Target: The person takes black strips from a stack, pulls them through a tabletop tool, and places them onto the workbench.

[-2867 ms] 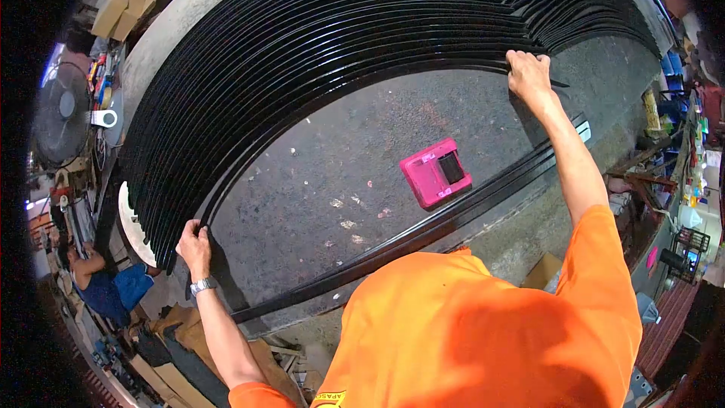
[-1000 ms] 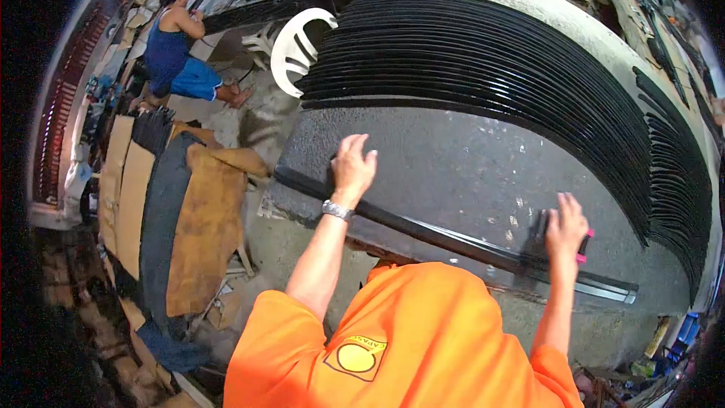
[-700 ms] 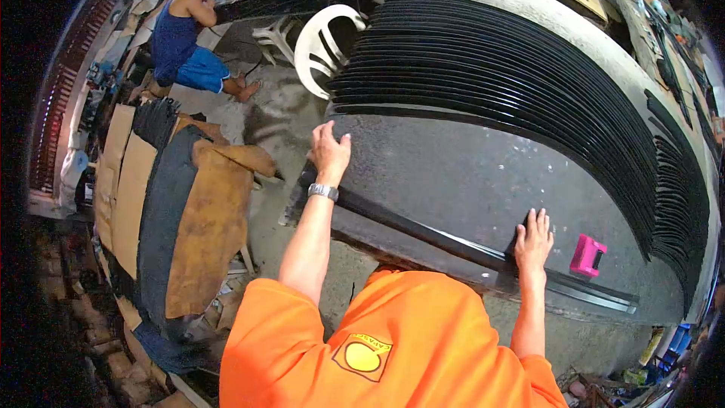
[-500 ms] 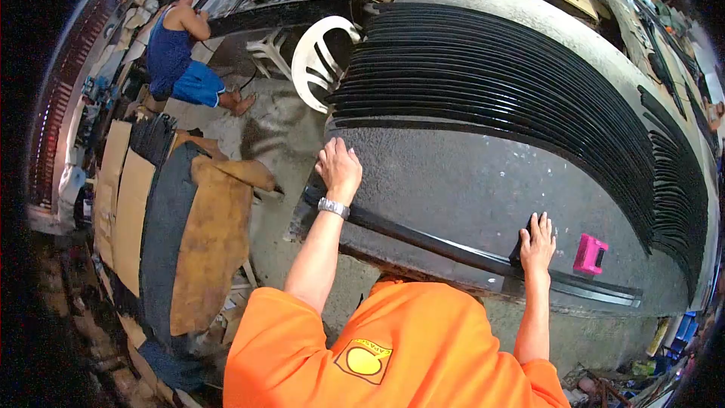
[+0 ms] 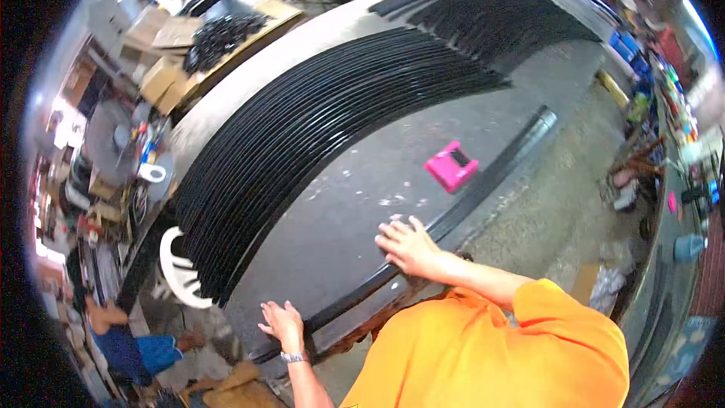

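Observation:
My left hand (image 5: 284, 323), with a watch on its wrist, has its fingers spread just above the near left part of the dark table (image 5: 332, 234), beside the long black strips (image 5: 347, 296) along the near edge. My right hand (image 5: 408, 245) is spread at the middle of those strips, palm down, with nothing in it. Whether it touches them is unclear. Beyond both hands, many curved black strips (image 5: 317, 121) lie side by side. A pink case (image 5: 451, 167) with a black part rests to the right of my right hand.
A white plastic chair (image 5: 179, 268) stands at the table's left end. A person (image 5: 124, 340) in blue is low at the left. Cardboard boxes (image 5: 165, 81) are behind the table. More black strips (image 5: 506, 19) lie at its far end.
The view has swung to the right and slants. Both hands came off the curved strips earlier and now are at the near edge. My right hand has lately shifted left along the near strips.

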Motion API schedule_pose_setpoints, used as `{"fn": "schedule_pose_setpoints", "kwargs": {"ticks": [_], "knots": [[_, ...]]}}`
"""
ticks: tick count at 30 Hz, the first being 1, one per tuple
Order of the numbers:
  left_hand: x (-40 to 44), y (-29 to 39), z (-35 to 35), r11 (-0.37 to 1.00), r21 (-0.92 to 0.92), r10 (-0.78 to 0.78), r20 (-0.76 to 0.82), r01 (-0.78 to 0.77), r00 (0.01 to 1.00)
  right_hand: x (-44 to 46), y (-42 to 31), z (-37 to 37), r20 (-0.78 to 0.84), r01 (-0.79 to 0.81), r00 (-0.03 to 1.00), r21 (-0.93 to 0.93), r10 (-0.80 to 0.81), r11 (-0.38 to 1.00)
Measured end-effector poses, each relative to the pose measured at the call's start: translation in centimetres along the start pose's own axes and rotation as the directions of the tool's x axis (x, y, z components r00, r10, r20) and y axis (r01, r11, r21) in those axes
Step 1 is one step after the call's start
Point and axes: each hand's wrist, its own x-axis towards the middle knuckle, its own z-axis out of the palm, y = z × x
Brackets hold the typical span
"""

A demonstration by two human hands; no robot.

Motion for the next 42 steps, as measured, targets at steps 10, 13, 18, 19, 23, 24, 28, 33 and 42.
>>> {"fn": "schedule_pose_setpoints", "kwargs": {"ticks": [10, 13, 18, 19, 23, 24, 28, 33, 42], "knots": [[-15.5, 26.9, 3.9, 0.771, -0.122, 0.573, -0.293, -0.624, 0.765, -13.0, 18.1, -3.5, -0.14, -0.117, 0.984, -0.027, 0.112, 0.993], [-15.0, 27.0, 3.9, 0.745, -0.146, 0.586, -0.323, -0.651, 0.743, -14.8, 25.9, -6.3, -0.141, -0.243, 0.964, -0.123, 0.225, 0.962], [-15.4, 27.8, 3.6, 0.793, -0.089, 0.561, -0.278, -0.603, 0.779, -16.9, 37.7, -9.9, -0.225, -0.426, 0.901, -0.297, 0.371, 0.854], [-15.5, 27.7, 3.5, 0.801, -0.099, 0.552, -0.259, -0.591, 0.792, -17.2, 39.1, -10.6, -0.228, -0.444, 0.893, -0.304, 0.389, 0.843], [-15.2, 26.9, 2.8, 0.839, -0.18, 0.473, -0.224, -0.513, 0.852, -17.9, 41.6, -13.0, -0.277, -0.415, 0.899, -0.286, 0.34, 0.863], [-14.9, 26.3, 2.6, 0.848, -0.2, 0.451, -0.215, -0.491, 0.866, -17.8, 41.6, -13.4, -0.261, -0.404, 0.904, -0.267, 0.338, 0.875], [-13.7, 22.6, 2.8, 0.864, -0.15, 0.445, -0.216, -0.48, 0.869, -16.5, 39.8, -14.3, -0.156, -0.335, 0.94, -0.243, 0.304, 0.911], [-12.0, 14.8, 2.1, 0.913, 0.013, 0.401, -0.198, -0.407, 0.894, -13.9, 34.1, -13.5, -0.044, -0.166, 0.986, -0.205, 0.161, 0.964], [-9.4, 13.5, -3.7, 0.881, -0.109, 0.442, -0.156, -0.46, 0.883, -6.1, 20.5, -9.9, -0.192, 0.185, 0.969, 0.157, -0.153, 0.97]]}}
